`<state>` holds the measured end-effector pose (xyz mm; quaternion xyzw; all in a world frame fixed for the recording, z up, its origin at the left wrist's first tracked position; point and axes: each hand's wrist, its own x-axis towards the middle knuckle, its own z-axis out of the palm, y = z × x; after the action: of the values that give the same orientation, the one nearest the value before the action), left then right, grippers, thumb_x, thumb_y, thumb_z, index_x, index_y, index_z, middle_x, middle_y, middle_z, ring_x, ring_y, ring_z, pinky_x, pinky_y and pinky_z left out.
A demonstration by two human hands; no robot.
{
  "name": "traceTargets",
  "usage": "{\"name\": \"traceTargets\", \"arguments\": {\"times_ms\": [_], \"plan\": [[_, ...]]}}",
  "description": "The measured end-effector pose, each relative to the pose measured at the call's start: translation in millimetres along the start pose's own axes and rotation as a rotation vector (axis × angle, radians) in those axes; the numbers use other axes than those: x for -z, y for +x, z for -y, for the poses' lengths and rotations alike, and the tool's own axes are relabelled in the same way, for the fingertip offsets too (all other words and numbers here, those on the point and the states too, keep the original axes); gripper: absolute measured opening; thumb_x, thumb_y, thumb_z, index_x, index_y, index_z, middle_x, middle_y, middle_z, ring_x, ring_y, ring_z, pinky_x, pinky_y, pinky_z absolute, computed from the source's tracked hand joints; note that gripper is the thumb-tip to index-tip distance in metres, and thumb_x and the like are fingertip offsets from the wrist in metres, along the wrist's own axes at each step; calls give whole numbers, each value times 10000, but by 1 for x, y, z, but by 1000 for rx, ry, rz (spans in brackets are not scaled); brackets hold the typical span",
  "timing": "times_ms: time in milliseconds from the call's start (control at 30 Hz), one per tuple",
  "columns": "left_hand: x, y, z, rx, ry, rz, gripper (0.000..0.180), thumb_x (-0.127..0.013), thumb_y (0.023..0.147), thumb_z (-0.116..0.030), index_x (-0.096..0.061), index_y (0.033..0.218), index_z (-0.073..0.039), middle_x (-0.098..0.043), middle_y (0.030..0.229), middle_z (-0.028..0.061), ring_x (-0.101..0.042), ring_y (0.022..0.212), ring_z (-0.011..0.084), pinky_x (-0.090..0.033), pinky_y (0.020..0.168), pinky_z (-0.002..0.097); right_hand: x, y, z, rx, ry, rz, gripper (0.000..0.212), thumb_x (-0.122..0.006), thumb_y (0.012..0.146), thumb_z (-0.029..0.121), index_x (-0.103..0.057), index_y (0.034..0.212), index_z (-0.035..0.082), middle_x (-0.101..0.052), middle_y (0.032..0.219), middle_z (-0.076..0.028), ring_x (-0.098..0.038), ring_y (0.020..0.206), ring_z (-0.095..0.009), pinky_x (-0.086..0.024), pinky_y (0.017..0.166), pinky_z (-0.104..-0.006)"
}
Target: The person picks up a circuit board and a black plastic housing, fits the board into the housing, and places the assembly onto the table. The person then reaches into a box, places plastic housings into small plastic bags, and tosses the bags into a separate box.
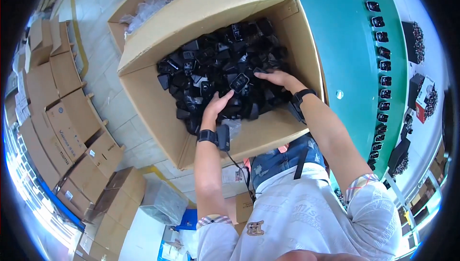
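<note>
A large open cardboard box (148,112) stands in front of me, heaped with small black plastic parts (206,52). Low in the box, my left hand (218,104) is closed on a black plastic housing (239,83) with a rounded rectangular face, its thumb against the near edge. To the right, my right hand (278,78) has its thumb pressed on another dark part (259,70) in the pile. The fingers of both hands are partly hidden among the black parts. Black straps circle both wrists, and the left one carries a small cabled box (223,138).
A green work surface (330,31) runs along the right, with a row of black parts (385,66) along its far side. Black bins (411,43) of small pieces sit beyond it. Stacked cartons (72,122) line the left. Another carton (117,23) holding clear plastic stands behind the box.
</note>
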<state>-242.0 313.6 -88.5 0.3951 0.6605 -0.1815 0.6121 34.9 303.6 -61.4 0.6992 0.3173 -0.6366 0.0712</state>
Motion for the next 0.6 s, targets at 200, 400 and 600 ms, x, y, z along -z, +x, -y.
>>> {"name": "traceTargets", "arguments": {"times_ms": [200, 400, 600], "plan": [[-15, 8, 20, 9, -526, -3, 864, -622, 838, -620, -408, 1390, 9, -564, 1286, 144, -571, 1122, 265, -472, 930, 368, -51, 14, -10, 61, 257, -74, 918, -674, 756, 648, -476, 1398, 22, -503, 1398, -208, -431, 1341, -314, -338, 1099, -373], [-44, -6, 20, -40, -469, -113, 896, -613, 807, -663, -442, 1391, -4, -503, 1359, 228, -492, 1260, 332, -377, 1053, 396, -79, 1, 16, 132, 453, 72, 839, -658, 732, 670, -579, 1322, 80, -503, 1377, -253, -450, 1320, -348, -325, 1118, -365], [-49, 1, 22, 42, -836, 28, 743, -609, 846, -637, -536, 1292, -47, -607, 1217, 125, -584, 1105, 245, -466, 953, 392, -102, 16, 20, 91, -47, -80, 912, -432, 758, 817, -614, 1285, 95, -532, 1369, -192, -457, 1306, -361, -341, 1108, -383]]}}
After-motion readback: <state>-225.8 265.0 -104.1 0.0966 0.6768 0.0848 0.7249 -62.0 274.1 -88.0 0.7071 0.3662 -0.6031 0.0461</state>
